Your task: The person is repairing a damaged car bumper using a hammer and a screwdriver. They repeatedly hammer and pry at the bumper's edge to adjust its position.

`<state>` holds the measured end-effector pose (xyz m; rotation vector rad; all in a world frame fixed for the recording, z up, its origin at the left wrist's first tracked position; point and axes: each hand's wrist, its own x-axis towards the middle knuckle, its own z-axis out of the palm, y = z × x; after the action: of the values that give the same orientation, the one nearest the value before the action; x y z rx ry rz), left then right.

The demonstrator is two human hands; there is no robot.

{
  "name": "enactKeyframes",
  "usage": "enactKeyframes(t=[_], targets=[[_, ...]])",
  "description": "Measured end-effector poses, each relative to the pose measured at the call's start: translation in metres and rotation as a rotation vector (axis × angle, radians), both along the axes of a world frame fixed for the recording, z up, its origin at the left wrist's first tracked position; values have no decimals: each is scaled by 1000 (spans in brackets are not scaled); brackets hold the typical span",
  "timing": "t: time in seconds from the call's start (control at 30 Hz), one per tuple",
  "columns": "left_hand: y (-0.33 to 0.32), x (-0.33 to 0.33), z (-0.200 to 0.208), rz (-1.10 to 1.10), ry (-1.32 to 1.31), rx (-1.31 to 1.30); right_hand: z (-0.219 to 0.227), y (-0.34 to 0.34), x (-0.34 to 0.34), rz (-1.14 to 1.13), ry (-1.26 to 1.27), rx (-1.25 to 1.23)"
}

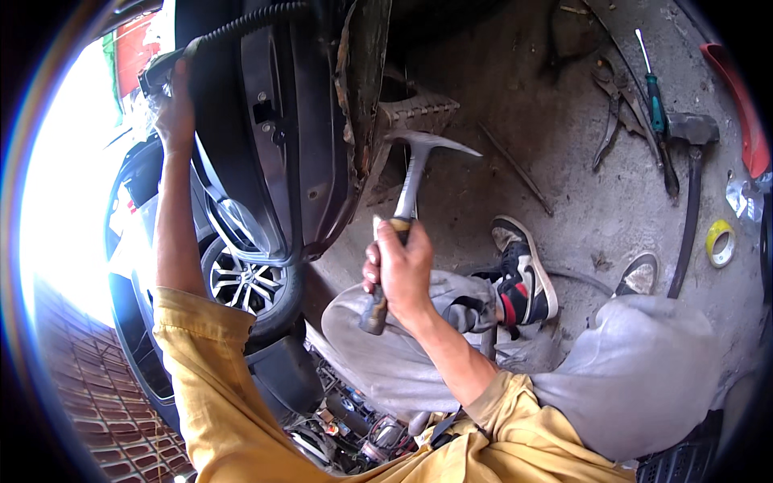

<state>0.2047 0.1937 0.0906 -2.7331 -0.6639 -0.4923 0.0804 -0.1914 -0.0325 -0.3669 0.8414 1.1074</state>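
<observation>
In my right hand [400, 267] is a pick hammer [411, 181] with a pointed metal head and a dark, yellow-banded handle. My fingers wrap the handle, and the head stands apart from the rough, damaged edge [364, 97] of the car body. Stretched up at the far left, my left hand [175, 117] is against the outer edge of the dark car door [221, 113]. Its fingers are partly lost in glare, so their grip is unclear. A black corrugated hose [250, 20] runs above that hand.
On the concrete floor lie pliers [616, 101], a green-handled screwdriver [654, 101], a sledgehammer [691, 133], a thin metal rod [515, 169] and a yellow tape roll [720, 243]. A red curved part [741, 113] lies at the far right. Another car's wheel [245, 282] shows behind the door.
</observation>
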Motion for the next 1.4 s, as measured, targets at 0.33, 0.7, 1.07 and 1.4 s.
enactKeyframes(t=[0.33,0.7,1.07,1.4], targets=[[-1,-4,8,6,126,-3,7,21,-6,75,132,-18],[-9,-3,8,-47,18,-89,-13,-1,7,-360,49,-323],[16,-16,16,135,-27,-58,-41,-31,37,-539,151,-518],[-11,-2,2,27,31,-2,72,0,-67,199,-581,146]])
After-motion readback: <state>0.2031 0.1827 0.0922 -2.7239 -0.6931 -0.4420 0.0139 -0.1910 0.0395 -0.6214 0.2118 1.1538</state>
